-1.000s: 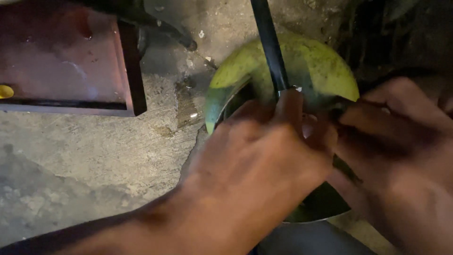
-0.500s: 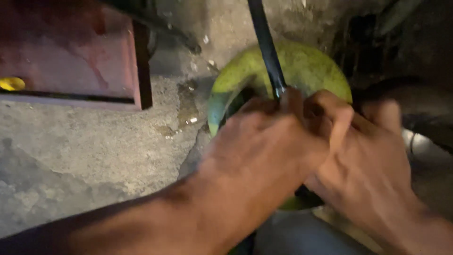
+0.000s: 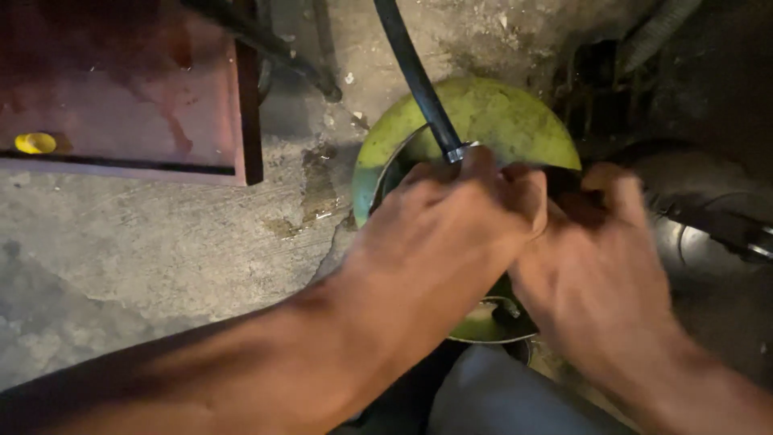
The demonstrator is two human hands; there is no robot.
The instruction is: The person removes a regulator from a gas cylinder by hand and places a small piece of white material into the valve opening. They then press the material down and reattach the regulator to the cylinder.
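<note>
Head view is filled mostly by a rough concrete floor (image 3: 145,250), on which a green gas cylinder (image 3: 499,113) is seen standing at the upper middle. A reddish-brown box (image 3: 121,89) is set at the upper left, well apart from the cylinder. The cylinder's top is covered by the left hand (image 3: 451,234) and the right hand (image 3: 596,266), which are pressed side by side over it. The fingers of both hands are curled inward; what is gripped beneath them is hidden and cannot be told. A black hose (image 3: 411,68) is led down from the top edge to the left fingertips, where a metal clamp (image 3: 457,151) is fitted. A small yellow cap (image 3: 35,142) is lying by the box's left edge.
</note>
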